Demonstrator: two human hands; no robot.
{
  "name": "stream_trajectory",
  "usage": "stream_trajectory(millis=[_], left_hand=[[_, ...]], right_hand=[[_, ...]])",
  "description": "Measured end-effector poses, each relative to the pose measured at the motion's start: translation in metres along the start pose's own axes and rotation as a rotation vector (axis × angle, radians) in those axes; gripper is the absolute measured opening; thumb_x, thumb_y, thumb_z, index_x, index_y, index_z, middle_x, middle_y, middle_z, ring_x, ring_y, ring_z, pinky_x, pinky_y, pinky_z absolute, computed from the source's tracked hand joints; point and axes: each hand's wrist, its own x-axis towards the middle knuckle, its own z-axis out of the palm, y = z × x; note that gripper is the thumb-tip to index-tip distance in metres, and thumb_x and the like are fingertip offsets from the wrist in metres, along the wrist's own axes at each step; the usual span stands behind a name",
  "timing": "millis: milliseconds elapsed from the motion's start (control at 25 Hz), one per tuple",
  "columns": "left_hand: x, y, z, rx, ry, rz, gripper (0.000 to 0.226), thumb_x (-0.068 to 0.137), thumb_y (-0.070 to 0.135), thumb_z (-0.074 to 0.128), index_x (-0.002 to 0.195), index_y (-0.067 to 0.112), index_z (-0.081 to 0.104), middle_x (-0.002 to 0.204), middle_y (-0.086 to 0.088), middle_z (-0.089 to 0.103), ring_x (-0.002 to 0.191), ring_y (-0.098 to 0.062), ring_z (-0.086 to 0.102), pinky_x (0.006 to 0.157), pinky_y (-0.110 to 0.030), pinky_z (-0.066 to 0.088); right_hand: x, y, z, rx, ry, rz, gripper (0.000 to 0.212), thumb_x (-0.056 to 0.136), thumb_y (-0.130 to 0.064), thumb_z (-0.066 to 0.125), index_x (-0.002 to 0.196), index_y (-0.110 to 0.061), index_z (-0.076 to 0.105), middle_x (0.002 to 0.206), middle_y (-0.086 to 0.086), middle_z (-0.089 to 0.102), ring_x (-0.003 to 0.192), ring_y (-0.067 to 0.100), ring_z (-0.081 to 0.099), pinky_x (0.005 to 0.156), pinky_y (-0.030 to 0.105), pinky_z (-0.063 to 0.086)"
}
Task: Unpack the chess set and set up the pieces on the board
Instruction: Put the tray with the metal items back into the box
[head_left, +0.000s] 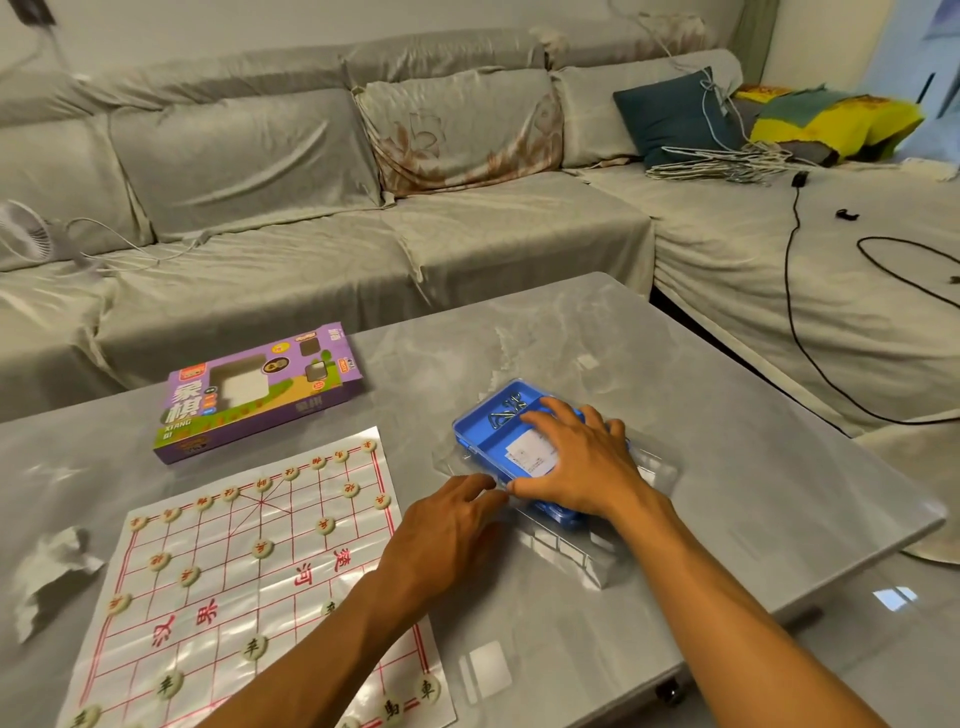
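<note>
The grey marble-look table (519, 332) in front of the sofa carries the red-lined paper chess board (234, 571), already populated with round cream pieces (262, 548), to my left. The blue plastic tray (478, 431) sits in clear packaging (566, 545) right of the board, long axis running away from me. My right hand (576, 457) presses on it with fingers spread; my left hand (447, 530), fingers loosely extended, touches its near-left edge.

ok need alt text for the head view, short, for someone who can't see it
Two bare hands work at a blue tray on a grey table: the right hand lies over it, the left hand touches its near edge. To the left lies a paper board with round game pieces set on it, with a purple box behind.
</note>
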Motion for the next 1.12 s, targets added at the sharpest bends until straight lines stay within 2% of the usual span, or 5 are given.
stream_trajectory(millis=[200, 600, 760, 920, 1120], left_hand=[[-0.001, 0.005, -0.003, -0.024, -0.02, -0.028, 0.045, 0.095, 0.035, 0.051, 0.138, 0.023, 0.045, 0.144, -0.001, 0.043, 0.125, -0.016, 0.048, 0.092, -0.012, 0.028], [-0.002, 0.006, -0.002, -0.03, -0.025, -0.043, 0.046, 0.096, 0.035, 0.049, 0.14, 0.024, 0.043, 0.147, 0.0, 0.04, 0.13, -0.015, 0.044, 0.101, -0.017, 0.034], [-0.004, 0.006, 0.0, -0.019, -0.009, -0.044, 0.041, 0.09, 0.03, 0.059, 0.128, 0.017, 0.057, 0.132, -0.007, 0.056, 0.115, -0.023, 0.059, 0.089, -0.018, 0.036], [-0.003, 0.008, -0.002, -0.04, -0.026, -0.058, 0.048, 0.096, 0.036, 0.049, 0.141, 0.024, 0.041, 0.144, -0.003, 0.042, 0.128, -0.017, 0.045, 0.098, -0.016, 0.034], [0.002, 0.013, 0.001, 0.068, -0.157, -0.07, 0.059, 0.097, 0.042, 0.042, 0.15, 0.035, 0.016, 0.159, 0.003, 0.011, 0.145, -0.02, 0.012, 0.114, -0.032, 0.023]], right_hand=[[0.008, 0.003, -0.003, 0.075, 0.006, -0.031, 0.086, 0.065, -0.073, 0.067, 0.139, -0.044, 0.034, 0.155, -0.015, 0.023, 0.135, 0.02, 0.032, 0.106, 0.043, 0.025], [0.007, 0.02, 0.0, 0.036, -0.071, -0.088, 0.08, 0.069, -0.074, 0.065, 0.139, -0.043, 0.039, 0.155, -0.017, 0.022, 0.14, 0.015, 0.023, 0.113, 0.04, 0.018], [0.004, 0.02, 0.01, -0.057, -0.141, -0.072, 0.071, 0.086, -0.076, 0.026, 0.149, -0.044, 0.018, 0.162, -0.013, 0.003, 0.149, 0.015, -0.005, 0.119, 0.045, -0.007], [0.004, 0.015, 0.022, -0.165, -0.145, -0.078, 0.103, 0.058, -0.084, -0.024, 0.151, -0.042, -0.008, 0.161, -0.01, -0.015, 0.147, 0.018, -0.018, 0.116, 0.05, -0.015], [0.0, 0.01, 0.017, -0.156, -0.116, -0.04, 0.076, 0.086, -0.073, 0.005, 0.153, -0.037, 0.0, 0.162, -0.006, -0.008, 0.148, 0.018, -0.014, 0.119, 0.045, -0.011]])
